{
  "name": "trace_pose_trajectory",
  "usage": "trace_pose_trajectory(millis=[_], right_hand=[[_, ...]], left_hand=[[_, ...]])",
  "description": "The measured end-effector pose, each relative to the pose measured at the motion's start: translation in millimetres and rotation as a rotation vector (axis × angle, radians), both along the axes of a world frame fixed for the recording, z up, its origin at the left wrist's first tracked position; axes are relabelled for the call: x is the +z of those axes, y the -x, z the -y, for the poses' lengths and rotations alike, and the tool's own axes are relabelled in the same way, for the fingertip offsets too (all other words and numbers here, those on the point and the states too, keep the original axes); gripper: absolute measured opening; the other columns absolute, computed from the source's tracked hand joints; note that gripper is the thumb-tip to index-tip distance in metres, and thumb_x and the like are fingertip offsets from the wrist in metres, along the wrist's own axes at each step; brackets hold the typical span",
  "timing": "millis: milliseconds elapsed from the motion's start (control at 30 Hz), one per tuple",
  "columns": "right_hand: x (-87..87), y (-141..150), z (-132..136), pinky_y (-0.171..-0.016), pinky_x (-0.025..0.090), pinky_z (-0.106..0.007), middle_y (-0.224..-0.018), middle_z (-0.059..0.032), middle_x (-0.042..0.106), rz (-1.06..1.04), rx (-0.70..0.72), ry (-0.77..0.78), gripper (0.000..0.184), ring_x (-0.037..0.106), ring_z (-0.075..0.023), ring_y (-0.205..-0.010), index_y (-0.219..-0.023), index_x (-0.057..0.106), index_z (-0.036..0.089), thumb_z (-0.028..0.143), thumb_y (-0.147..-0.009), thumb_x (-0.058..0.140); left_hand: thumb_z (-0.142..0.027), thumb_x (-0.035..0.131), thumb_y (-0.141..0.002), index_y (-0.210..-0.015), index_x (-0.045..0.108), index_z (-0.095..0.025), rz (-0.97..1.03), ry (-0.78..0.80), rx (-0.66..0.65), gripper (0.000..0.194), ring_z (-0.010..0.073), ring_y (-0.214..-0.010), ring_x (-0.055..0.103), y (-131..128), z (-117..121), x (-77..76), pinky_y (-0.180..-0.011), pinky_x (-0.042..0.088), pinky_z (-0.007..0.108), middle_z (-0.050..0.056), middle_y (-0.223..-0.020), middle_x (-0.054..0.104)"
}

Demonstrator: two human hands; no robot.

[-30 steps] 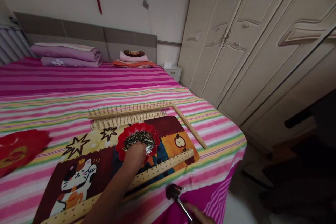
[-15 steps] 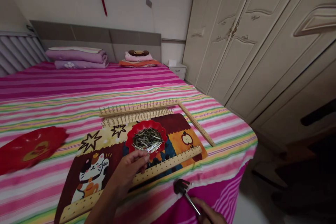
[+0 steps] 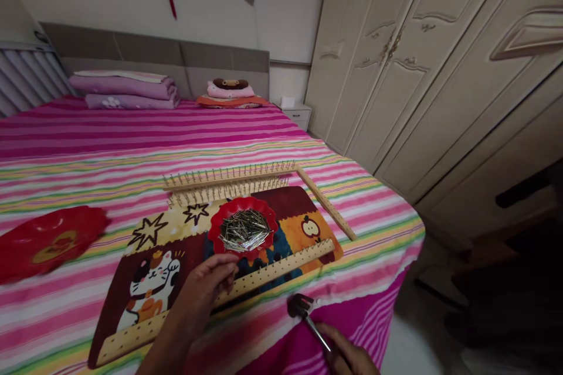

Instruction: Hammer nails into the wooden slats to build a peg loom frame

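My left hand (image 3: 211, 281) is closed in a pinch over a perforated wooden strip (image 3: 285, 265), just on the near side of the nail bowl. Whatever its fingertips hold is too small to make out. Upright nails stand along the right part of that strip, which lies across a patterned mat (image 3: 176, 240) with a lucky cat on it. A red scalloped bowl (image 3: 215, 211) holds a heap of loose nails (image 3: 246, 229). At the bottom edge my right hand (image 3: 345, 351) grips the handle of a claw hammer (image 3: 303, 306), its dark head resting low over the bed's near edge.
Wooden strips with rows of upright nails (image 3: 229, 177) lie behind the bowl, joined by another strip (image 3: 325, 202) running towards me. A red tray (image 3: 48, 240) sits at left on the striped bedsheet (image 3: 373, 205). Folded bedding (image 3: 127, 88) is by the headboard; wardrobes (image 3: 373, 64) stand at right.
My left hand has shifted slightly left along the wooden strip, still pinched. The hammer stays in my right hand at nearly the same place. The view has moved a little.
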State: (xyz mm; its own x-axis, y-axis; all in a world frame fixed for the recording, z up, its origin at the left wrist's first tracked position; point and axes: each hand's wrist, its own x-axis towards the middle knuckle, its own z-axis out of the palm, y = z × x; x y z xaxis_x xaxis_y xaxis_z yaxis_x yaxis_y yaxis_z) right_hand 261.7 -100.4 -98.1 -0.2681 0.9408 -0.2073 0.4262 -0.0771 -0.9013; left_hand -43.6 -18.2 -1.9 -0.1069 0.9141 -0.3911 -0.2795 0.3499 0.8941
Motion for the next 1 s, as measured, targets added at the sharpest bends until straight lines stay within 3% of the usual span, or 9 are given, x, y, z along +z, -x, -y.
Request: trace_pose_trajectory(millis=[67, 200, 400, 533, 667, 800, 1000], right_hand=[[7.9, 1, 0, -0.090, 0.047, -0.030, -0.109, -0.0077, 0.069, -0.028, -0.010, -0.022, 0.045, 0.063, -0.0234, -0.102, -0.122, 0.060, 0.022, 0.047, -0.088, 0.045], [12.7, 0, 1, -0.090, 0.048, -0.031, -0.115, -0.0071, 0.068, -0.044, 0.026, -0.039, 0.042, 0.062, -0.0236, -0.106, -0.124, 0.057, 0.022, 0.042, -0.089, 0.046], [6.5, 0, 3, -0.092, 0.047, -0.031, -0.117, -0.0067, 0.067, -0.018, 0.041, -0.031, 0.043, 0.060, -0.0229, -0.108, -0.126, 0.054, 0.022, 0.043, -0.090, 0.043], [10.1, 3, 3, -0.089, 0.048, -0.028, -0.112, -0.0056, 0.069, -0.026, 0.019, -0.032, 0.044, 0.062, -0.0215, -0.104, -0.125, 0.055, 0.022, 0.044, -0.090, 0.044], [13.8, 5, 1, -0.088, 0.048, -0.027, -0.108, -0.0057, 0.069, -0.029, 0.025, -0.023, 0.044, 0.063, -0.0205, -0.100, -0.126, 0.054, 0.021, 0.043, -0.090, 0.044], [10.9, 4, 1, -0.083, 0.051, -0.027, -0.106, -0.0060, 0.070, -0.013, 0.023, -0.006, 0.045, 0.066, -0.0201, -0.092, -0.127, 0.053, 0.020, 0.044, -0.090, 0.042], [10.1, 4, 1, -0.093, 0.045, -0.029, -0.115, -0.0074, 0.067, -0.018, 0.009, -0.020, 0.043, 0.060, -0.0209, -0.107, -0.126, 0.055, 0.021, 0.042, -0.089, 0.046]], left_hand=[[-0.032, 0.071, -0.054, -0.082, 0.065, -0.016, -0.021, 0.018, -0.014, 0.033, 0.0102, -0.062, 0.058, 1, 1, 0.5, -0.062, 0.048, 0.024, 0.001, -0.072, 0.067], [-0.034, 0.075, -0.049, -0.085, 0.066, -0.015, -0.106, 0.018, -0.014, 0.042, 0.0146, -0.066, 0.063, 2, 4, 2.3, -0.070, 0.052, 0.031, 0.004, -0.075, 0.069], [-0.044, 0.075, -0.048, -0.080, 0.067, -0.015, -0.210, 0.050, 0.027, 0.044, 0.0139, -0.057, 0.061, -1, 6, 1.3, -0.061, 0.052, 0.029, 0.001, -0.061, 0.066], [-0.046, 0.071, -0.051, -0.080, 0.069, -0.016, -0.343, 0.038, -0.014, 0.041, 0.0107, -0.058, 0.057, -6, 7, -5.6, -0.061, 0.051, 0.024, -0.001, -0.067, 0.065], [-0.044, 0.069, -0.050, -0.083, 0.068, -0.017, -0.301, 0.068, 0.007, 0.043, 0.0129, -0.066, 0.060, -15, 3, -17.7, -0.069, 0.053, 0.027, -0.002, -0.067, 0.064], [-0.042, 0.067, -0.053, -0.083, 0.065, -0.019, -0.368, 0.034, 0.037, 0.038, 0.0150, -0.069, 0.061, -24, -1, -26.0, -0.065, 0.053, 0.027, -0.001, -0.071, 0.066], [-0.043, 0.058, -0.063, -0.080, 0.064, -0.021, -0.604, 0.023, -0.037, 0.028, 0.0122, -0.056, 0.058, -28, -4, -30.1, -0.057, 0.047, 0.023, -0.003, -0.066, 0.065]])
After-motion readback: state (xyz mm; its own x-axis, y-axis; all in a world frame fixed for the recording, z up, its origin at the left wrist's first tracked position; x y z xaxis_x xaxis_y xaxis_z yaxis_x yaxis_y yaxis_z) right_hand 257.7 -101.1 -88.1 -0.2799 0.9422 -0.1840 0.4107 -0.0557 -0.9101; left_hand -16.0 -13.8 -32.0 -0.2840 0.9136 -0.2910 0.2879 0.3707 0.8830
